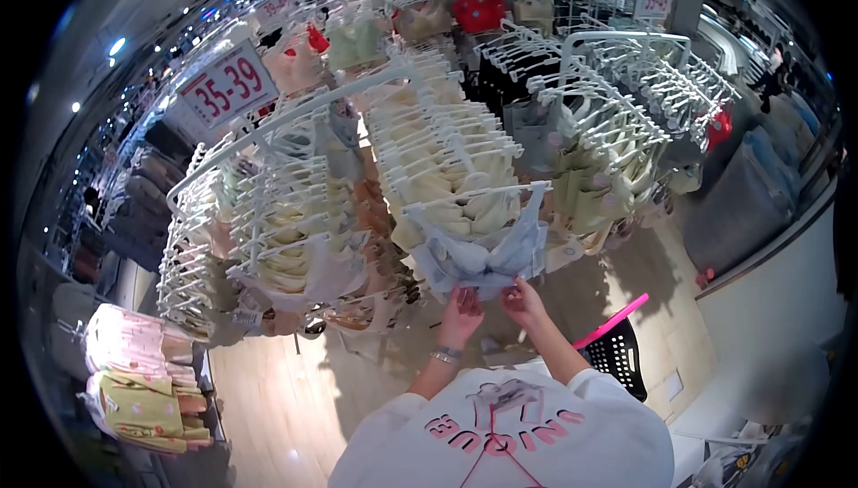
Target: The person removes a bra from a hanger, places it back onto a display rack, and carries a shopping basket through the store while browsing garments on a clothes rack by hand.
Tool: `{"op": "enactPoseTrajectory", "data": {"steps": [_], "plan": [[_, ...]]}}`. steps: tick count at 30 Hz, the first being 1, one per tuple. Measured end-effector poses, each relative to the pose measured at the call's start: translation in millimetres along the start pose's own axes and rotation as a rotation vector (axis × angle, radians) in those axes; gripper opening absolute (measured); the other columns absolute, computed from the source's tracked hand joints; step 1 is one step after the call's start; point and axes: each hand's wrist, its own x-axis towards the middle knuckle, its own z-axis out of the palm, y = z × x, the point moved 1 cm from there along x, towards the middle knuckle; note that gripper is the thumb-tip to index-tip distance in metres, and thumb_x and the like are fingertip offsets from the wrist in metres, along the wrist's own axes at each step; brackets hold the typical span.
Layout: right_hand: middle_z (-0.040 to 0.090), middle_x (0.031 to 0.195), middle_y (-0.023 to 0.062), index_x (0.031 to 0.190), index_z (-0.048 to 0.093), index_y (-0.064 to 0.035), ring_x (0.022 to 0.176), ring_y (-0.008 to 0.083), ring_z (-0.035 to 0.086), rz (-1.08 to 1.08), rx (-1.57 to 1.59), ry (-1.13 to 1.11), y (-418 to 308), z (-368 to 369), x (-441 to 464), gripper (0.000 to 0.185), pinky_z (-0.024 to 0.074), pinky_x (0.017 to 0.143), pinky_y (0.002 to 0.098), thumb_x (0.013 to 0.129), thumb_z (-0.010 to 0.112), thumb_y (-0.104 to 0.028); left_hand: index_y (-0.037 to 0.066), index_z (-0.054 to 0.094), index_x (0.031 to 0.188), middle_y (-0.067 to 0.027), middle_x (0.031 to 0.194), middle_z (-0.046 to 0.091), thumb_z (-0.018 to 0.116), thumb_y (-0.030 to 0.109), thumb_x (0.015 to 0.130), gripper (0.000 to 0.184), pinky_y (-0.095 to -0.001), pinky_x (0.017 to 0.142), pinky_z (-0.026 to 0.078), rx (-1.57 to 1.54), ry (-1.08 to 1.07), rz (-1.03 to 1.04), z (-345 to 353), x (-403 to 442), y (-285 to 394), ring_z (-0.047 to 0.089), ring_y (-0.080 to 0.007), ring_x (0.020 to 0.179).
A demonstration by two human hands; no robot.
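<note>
A pale blue bra (487, 256) hangs from a white hanger at the near end of the middle rack, its cups facing me. My left hand (462, 311) grips the left part of its lower band, fingers curled at the edge. At the right part of the same band, my right hand (523, 302) pinches the fabric between thumb and fingers. Behind this bra, a long row of cream bras (447, 144) hangs on white hangers. Parts of the fingertips are hidden against the fabric.
A price sign (228, 83) reading 35-39 stands above the left rack. More bras (608, 157) hang on the right. A black basket with a pink handle (615, 358) is beside me at the right. Pink and green pajamas (138, 340) hang at the lower left.
</note>
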Motion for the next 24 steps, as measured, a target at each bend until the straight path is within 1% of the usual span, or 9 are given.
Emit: {"op": "enactPoseTrajectory", "data": {"steps": [5, 8, 10, 11, 12, 14, 17, 20, 24], "plan": [[0.058, 0.077, 0.0057, 0.092, 0.056, -0.0069, 0.068, 0.0175, 0.055, -0.039, -0.316, -0.172, -9, -18, 15, 0.016, 0.0496, 0.067, 0.0347, 0.086, 0.063, -0.020, 0.016, 0.062, 0.092, -0.0004, 0.088, 0.065, 0.066, 0.025, 0.085, 0.012, -0.0312, 0.072, 0.044, -0.014, -0.049, 0.044, -9, 8, -2, 0.058, -0.0163, 0.085], [0.059, 0.090, 0.0104, 0.103, 0.055, -0.0026, 0.082, 0.0240, 0.058, -0.609, -1.576, 0.323, -28, -9, -45, 0.034, 0.0480, 0.075, 0.0401, 0.078, 0.068, -0.021, 0.016, 0.062, 0.098, -0.0011, 0.090, 0.065, 0.063, 0.021, 0.086, 0.013, -0.0310, 0.073, 0.044, 0.022, -0.043, 0.105, -26, 4, 4, 0.059, -0.0161, 0.086], [0.056, 0.103, 0.0175, 0.109, 0.053, 0.0009, 0.103, 0.0330, 0.052, -0.917, -2.246, 0.581, -49, -14, -83, 0.050, 0.0418, 0.086, 0.0426, 0.069, 0.072, -0.023, 0.014, 0.062, 0.098, -0.0015, 0.098, 0.065, 0.061, 0.018, 0.086, 0.012, -0.0318, 0.073, 0.046, 0.026, -0.049, 0.028, -47, 0, 8, 0.059, -0.0167, 0.088], [0.050, 0.119, 0.0184, 0.110, 0.053, 0.0006, 0.122, 0.0366, 0.039, -0.967, -2.234, 0.608, -60, -24, -97, 0.054, 0.0291, 0.101, 0.0470, 0.065, 0.074, -0.020, 0.013, 0.062, 0.098, -0.0016, 0.102, 0.065, 0.060, 0.017, 0.086, 0.012, -0.0322, 0.073, 0.047, 0.028, -0.055, -0.012, -60, 1, 9, 0.059, -0.0170, 0.088], [0.042, 0.129, 0.0186, 0.115, 0.051, -0.0009, 0.128, 0.0361, 0.030, -0.987, -2.301, 0.661, -69, -30, -116, 0.057, 0.0195, 0.106, 0.0508, 0.066, 0.074, -0.019, 0.012, 0.062, 0.097, -0.0017, 0.100, 0.065, 0.060, 0.017, 0.086, 0.012, -0.0322, 0.073, 0.047, 0.013, -0.046, -0.047, -78, 4, 11, 0.059, -0.0167, 0.088], [0.033, 0.138, 0.0195, 0.127, 0.043, -0.0049, 0.132, 0.0378, 0.025, -0.902, -2.250, 0.950, -85, -66, -125, 0.067, 0.0151, 0.107, 0.0549, 0.069, 0.073, -0.020, 0.011, 0.063, 0.096, -0.0020, 0.097, 0.065, 0.061, 0.017, 0.085, 0.013, -0.0321, 0.073, 0.047, -0.015, -0.026, -0.123, -118, 12, 13, 0.059, -0.0161, 0.087], [0.022, 0.146, 0.0197, 0.131, 0.040, -0.0054, 0.137, 0.0350, 0.020, -0.596, -2.242, 1.145, -96, -92, -144, 0.068, 0.0243, 0.105, 0.0537, 0.072, 0.071, -0.016, 0.010, 0.063, 0.093, -0.0018, 0.091, 0.065, 0.061, 0.018, 0.084, 0.012, -0.0323, 0.071, 0.047, 0.045, 0.155, -0.046, -166, 12, 7, 0.060, -0.0153, 0.084], [0.020, 0.147, 0.0200, 0.137, 0.033, -0.0052, 0.137, 0.0340, 0.021, -0.875, -2.238, 1.038, -93, -112, -145, 0.075, 0.0318, 0.103, 0.0501, 0.073, 0.070, -0.013, 0.010, 0.062, 0.094, -0.0013, 0.089, 0.065, 0.063, 0.020, 0.081, 0.016, -0.0298, 0.070, 0.046, 0.050, 0.171, -0.056, -196, 3, 3, 0.059, -0.0134, 0.081], [0.021, 0.143, 0.0283, 0.144, 0.015, -0.0045, 0.132, 0.0413, 0.026, -1.001, -1.784, 1.225, -93, -119, -129, 0.084, 0.0355, 0.102, 0.0454, 0.075, 0.062, -0.005, 0.010, 0.063, 0.089, -0.0015, 0.084, 0.065, 0.058, 0.027, 0.085, 0.018, -0.0276, 0.064, 0.045, 0.204, 0.204, -0.037, -230, -6, 2, 0.059, -0.0128, 0.075]]}}
